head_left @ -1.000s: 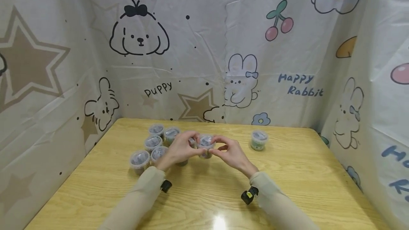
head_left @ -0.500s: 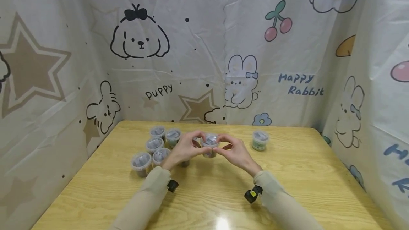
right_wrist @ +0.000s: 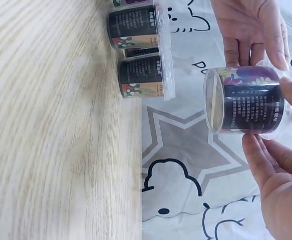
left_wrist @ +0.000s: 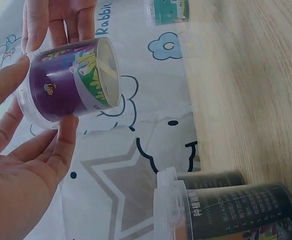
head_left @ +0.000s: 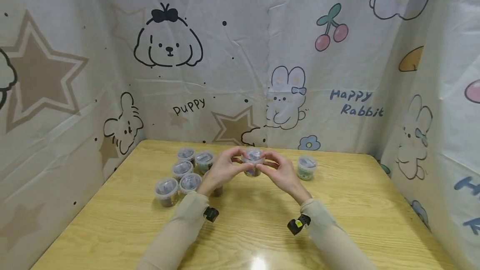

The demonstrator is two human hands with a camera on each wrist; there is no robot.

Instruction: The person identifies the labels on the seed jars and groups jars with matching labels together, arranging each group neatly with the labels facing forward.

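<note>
Both hands hold one lidded clear plastic cup [head_left: 253, 173] raised off the table, its lid upward. Its purple label [left_wrist: 60, 87] carries a small bee and leaves; a dark panel with white print [right_wrist: 251, 107] shows on the other side. My left hand [head_left: 223, 172] grips the cup's left side near the lid, thumb in front and fingers behind. From the opposite side, my right hand [head_left: 279, 175] grips it in the same manner. Part of the lid rim is covered by fingers.
Several similar lidded cups [head_left: 166, 191] stand grouped left of my left hand, some partly hidden behind that wrist. One cup with a green label [head_left: 306, 168] stands alone to the right. The wooden table [head_left: 337, 220] meets a printed curtain [head_left: 232, 74] at the back and sides.
Both hands have lifted the cup up off the table and moved it slightly right. The other cups have stayed in place; the head view has shifted a little.
</note>
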